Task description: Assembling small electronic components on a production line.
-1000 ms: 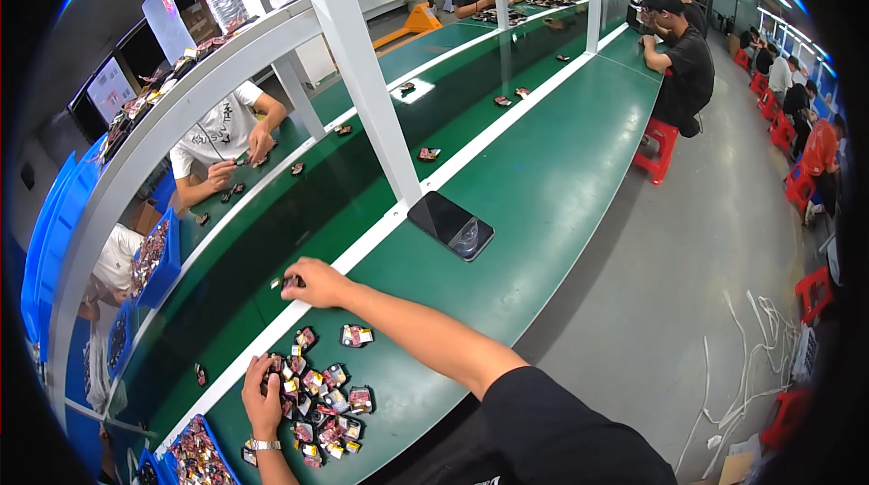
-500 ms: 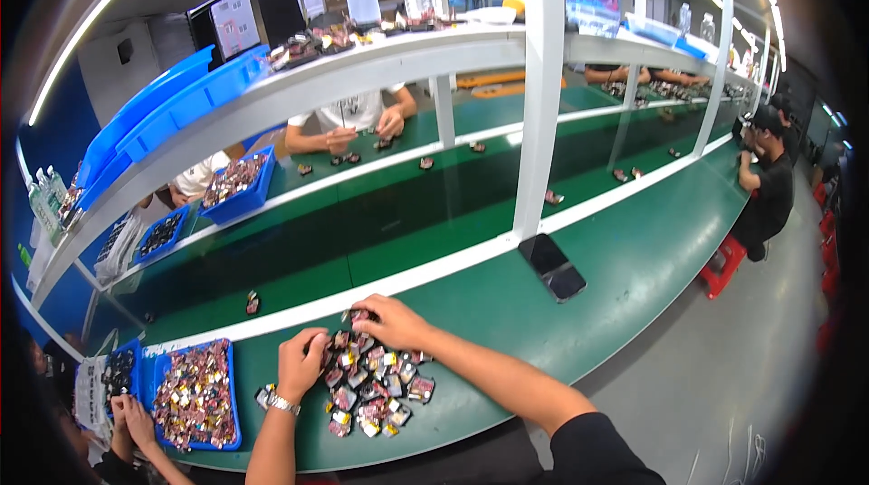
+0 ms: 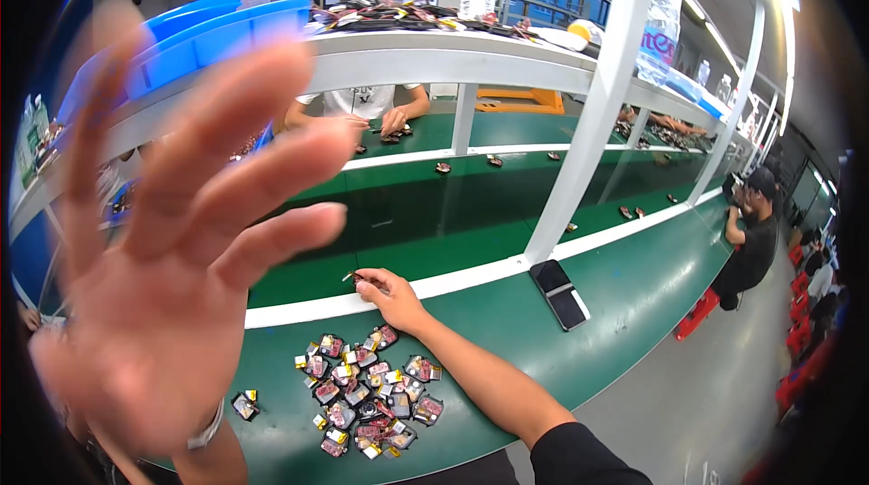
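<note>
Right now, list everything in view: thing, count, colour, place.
Small parts: a pile of many, red, black and yellow, on the green bench near the front edge.
Stray part: one, left of the pile.
Phone: one, black, flat on the bench by the white post.
Belt: one, green, behind the white strip, with scattered small parts.
Bins: blue, upper shelf, left.
Bottle: one, clear, upper shelf, right.
Co-workers: one seated opposite, one seated right.
Left hand: open, raised close to the camera, blurred.
Right hand: at the white strip, on a small part.

Bright overhead strip light, heavy fisheye bend.
Your raised left hand [image 3: 172, 240] looms blurred; edges fall dark.
</note>
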Demonstrator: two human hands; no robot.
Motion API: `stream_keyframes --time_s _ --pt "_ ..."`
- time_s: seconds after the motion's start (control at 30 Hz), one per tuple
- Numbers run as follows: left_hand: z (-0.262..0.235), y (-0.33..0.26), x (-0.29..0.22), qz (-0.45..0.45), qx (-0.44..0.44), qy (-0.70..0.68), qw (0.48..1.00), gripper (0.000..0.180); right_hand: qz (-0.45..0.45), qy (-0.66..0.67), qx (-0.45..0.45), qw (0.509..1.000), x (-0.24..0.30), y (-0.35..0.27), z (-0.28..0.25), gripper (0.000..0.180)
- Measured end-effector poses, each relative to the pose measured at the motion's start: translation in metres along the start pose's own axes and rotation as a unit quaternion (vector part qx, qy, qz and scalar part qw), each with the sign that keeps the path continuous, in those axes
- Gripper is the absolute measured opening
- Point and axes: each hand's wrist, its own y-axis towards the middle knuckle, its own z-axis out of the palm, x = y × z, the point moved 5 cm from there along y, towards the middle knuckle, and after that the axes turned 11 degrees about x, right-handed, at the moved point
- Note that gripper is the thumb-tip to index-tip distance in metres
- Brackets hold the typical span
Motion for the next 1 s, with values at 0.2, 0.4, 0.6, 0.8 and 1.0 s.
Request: stream_keyframes --time_s 0.2,0.4,0.6,0.8,1.0 --pt "0.002 -0.018 -0.055 -0.004 -0.11 0.078 0.991 0.085 -0.041 0.008 0.012 0.999 0.025 0.004 0.025 0.037" --pt "-0.011 -0.053 -0.035 0.003 -0.117 0.263 0.958 0.06 -0.023 0.023 -0.007 0.999 0.012 0.001 0.016 0.033" --pt "-0.062 -0.145 0.124 -0.147 -0.21 0.275 0.927 0.015 -0.027 -0.047 0.005 0.999 0.02 0.003 0.021 0.039" --pt "-0.113 -0.253 0.207 -0.384 -0.306 0.182 0.852 0.019 -0.116 -0.112 0.074 0.984 0.056 0.001 0.049 0.047" --pt "-0.097 -0.248 0.223 -0.384 -0.256 0.021 0.887 0.026 -0.191 -0.179 0.112 0.959 0.058 -0.005 0.05 0.062"
